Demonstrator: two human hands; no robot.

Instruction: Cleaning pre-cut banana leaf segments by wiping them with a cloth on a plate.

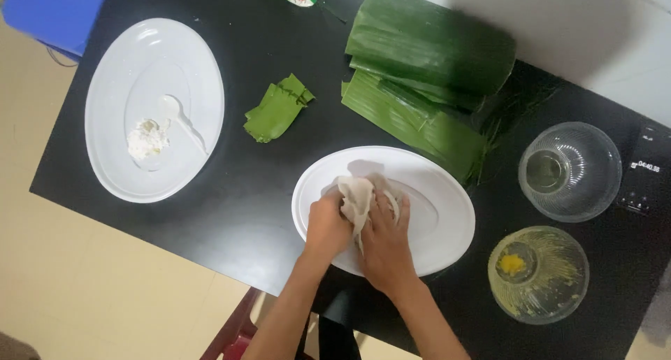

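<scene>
Far left of the hands a white oval plate (105, 150) keeps only a flour remnant (147, 138), while left hand (327, 227) and right hand (384, 245) both clutch white dough (358, 196), seemingly mid-kneading, banana leaves (426, 66) beyond them unused.

Two white oval plates (112, 171) (447, 220), two glass bowls (594, 185) (559, 297), one plastic spoon (178, 119), one folded leaf parcel (276, 108).
</scene>
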